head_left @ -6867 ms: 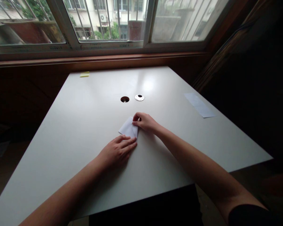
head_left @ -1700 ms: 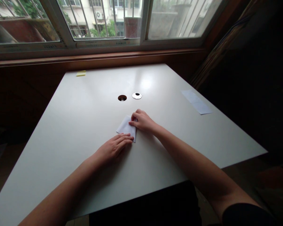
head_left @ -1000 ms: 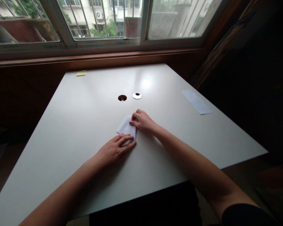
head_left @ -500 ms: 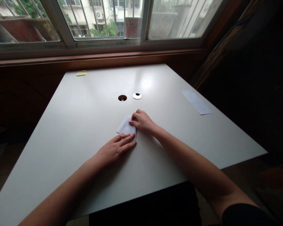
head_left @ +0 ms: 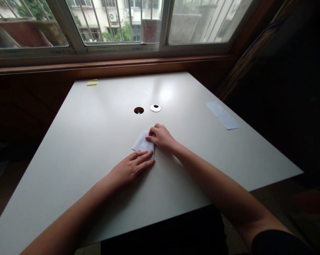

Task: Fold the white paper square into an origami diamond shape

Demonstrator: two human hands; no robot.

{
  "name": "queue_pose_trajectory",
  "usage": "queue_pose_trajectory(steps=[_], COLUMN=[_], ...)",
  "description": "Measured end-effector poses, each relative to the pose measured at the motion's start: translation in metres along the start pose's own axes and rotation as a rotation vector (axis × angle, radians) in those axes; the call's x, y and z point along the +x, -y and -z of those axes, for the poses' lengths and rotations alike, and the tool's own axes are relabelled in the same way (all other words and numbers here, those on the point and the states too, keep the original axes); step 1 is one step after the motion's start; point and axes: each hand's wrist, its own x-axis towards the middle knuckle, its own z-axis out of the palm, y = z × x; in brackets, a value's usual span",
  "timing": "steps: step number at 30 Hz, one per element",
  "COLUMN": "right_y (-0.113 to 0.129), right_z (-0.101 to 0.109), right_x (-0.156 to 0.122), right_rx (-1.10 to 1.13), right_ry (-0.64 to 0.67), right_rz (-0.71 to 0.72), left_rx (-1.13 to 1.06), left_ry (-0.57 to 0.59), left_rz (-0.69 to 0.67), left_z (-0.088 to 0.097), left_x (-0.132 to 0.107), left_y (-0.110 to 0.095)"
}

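A small folded sheet of white paper [head_left: 142, 142] lies on the white table [head_left: 101, 120], in front of me. My left hand [head_left: 134, 164] rests flat across its near edge, fingers stretched out and slightly apart. At the paper's right side, my right hand [head_left: 160, 136] has its fingers curled, with thumb and fingertips closed on the right edge. Both hands cover parts of the paper, so its full outline and folds are hidden.
Beyond the paper are a round hole [head_left: 139, 110] in the tabletop and a silvery round cap [head_left: 155, 108]. A creased white paper strip [head_left: 223, 115] lies near the right edge. A yellow sticky-note pad [head_left: 92, 82] sits at the far left corner, below the window [head_left: 117, 47].
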Motion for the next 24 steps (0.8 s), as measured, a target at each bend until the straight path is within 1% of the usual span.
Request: queue_pose_trajectory(steps=[3, 6, 14, 21, 24], right_y=[0.002, 0.002, 0.000, 0.001, -0.002], right_z=[0.001, 0.001, -0.001, -0.001, -0.001], right_x=[0.000, 0.000, 0.000, 0.000, -0.003], right_rx=[-0.002, -0.005, 0.003, 0.011, 0.079], right_ry=[0.003, 0.002, -0.004, -0.006, -0.040], right_rz=[0.004, -0.002, 0.001, 0.001, 0.003], left_rx=[-0.013, 0.020, 0.065, 0.034, 0.036], left_ry=[-0.048, -0.084, -0.038, -0.039, -0.053], left_rz=[0.030, 0.051, 0.088, 0.117, 0.121], left_z=[0.000, 0.000, 0.001, 0.006, 0.005], left_x=[0.002, 0.004, 0.006, 0.009, 0.009], left_y=[-0.004, -0.009, -0.012, -0.013, -0.014])
